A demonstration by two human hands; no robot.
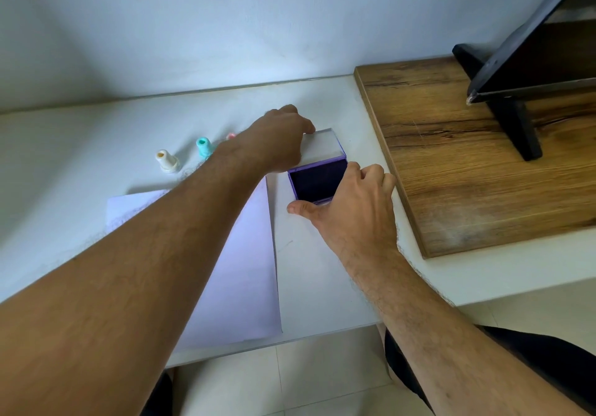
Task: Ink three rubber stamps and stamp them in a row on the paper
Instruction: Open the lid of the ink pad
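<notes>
- Head view: the purple-framed ink pad case (317, 180) sits open on the white desk (80, 144), just right of the pale sheet of paper (245, 254), its dark pad bared.
- Left hand (277, 138) reaches across, fingers (308, 128) curled narrow on the far edge of the clear hinged lid (324, 143), which is folded back.
- Right hand (351, 202) steadies the case, thumb along the near edge and fingers bent at its right side.
- Three small rubber stamps stand untouched in a row at the far left: a cream stamp (167, 160), a teal stamp (204, 147) and a pink stamp (231, 136), mostly hidden behind the left wrist.
- Risks, as I judge them: the left forearm crosses the paper and could drag or crease it; the wrist is close to the pink and teal stamps and could topple them on pulling back; a fingertip slipping onto the wet pad would smudge ink onto the sheet.
- Nothing is stamped on the visible paper yet.
</notes>
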